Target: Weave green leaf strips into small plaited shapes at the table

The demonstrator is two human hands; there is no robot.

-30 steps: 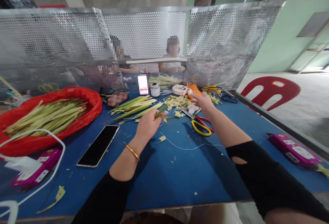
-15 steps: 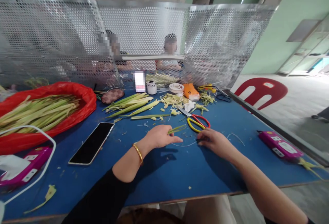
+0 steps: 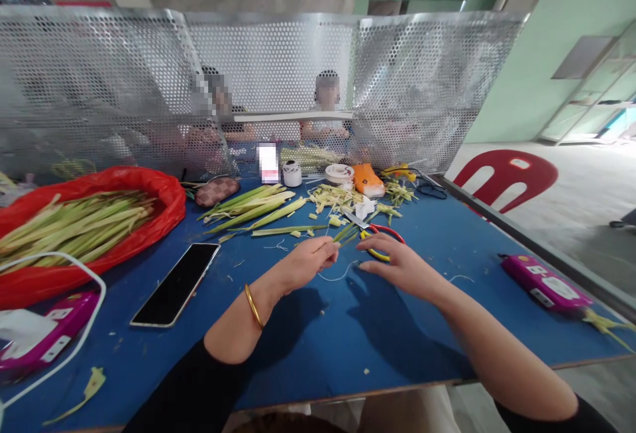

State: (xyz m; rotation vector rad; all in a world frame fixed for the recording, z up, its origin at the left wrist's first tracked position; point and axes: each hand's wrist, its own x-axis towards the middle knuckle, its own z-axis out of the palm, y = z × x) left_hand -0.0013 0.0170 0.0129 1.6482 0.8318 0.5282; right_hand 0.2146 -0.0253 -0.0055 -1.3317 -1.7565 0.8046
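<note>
My left hand point(image 3: 313, 259), with a gold bangle on the wrist, is closed on a narrow green husk strip point(image 3: 344, 233) that sticks out past its fingertips. A thin white thread point(image 3: 334, 279) loops below that hand toward my right hand point(image 3: 400, 264). My right hand is open, thumb and fingers apart, hovering just in front of the scissors point(image 3: 380, 231) with red and yellow handles. Whether its fingertips touch the thread's end I cannot tell. Behind the hands lie green and pale corn husks point(image 3: 256, 206) and a heap of cut pieces point(image 3: 330, 196).
A red plastic bag point(image 3: 173, 188) full of husks stands left, near a phone point(image 3: 176, 284) and a purple power strip point(image 3: 64, 330). Another purple power strip point(image 3: 544, 281) lies right. A perforated metal screen point(image 3: 278, 55) borders the back; people sit behind it.
My left fingers have closed more tightly round the husk strip and tilted up. My right hand has opened from a pinch near the thread and moved slightly left, closer to the left hand.
</note>
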